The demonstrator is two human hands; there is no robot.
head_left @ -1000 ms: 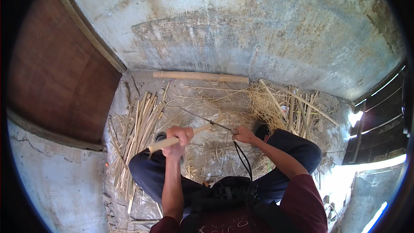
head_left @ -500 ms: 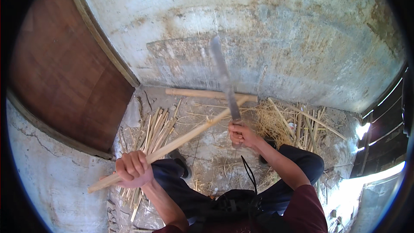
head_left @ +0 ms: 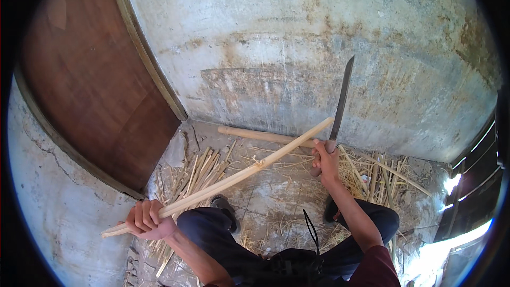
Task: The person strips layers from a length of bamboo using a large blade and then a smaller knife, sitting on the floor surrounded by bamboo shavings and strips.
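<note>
Stained concrete wall behind; before it, left hand grips a long pale stick, right hand clasps an upright machete beside the stick's far tip.

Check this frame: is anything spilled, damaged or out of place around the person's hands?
Split strips and shavings lie strewn over the concrete floor rather than stacked. The wall is stained and patchy. Otherwise nothing odd: the left hand grips a long stick, the right hand holds a long knife upright.
</note>
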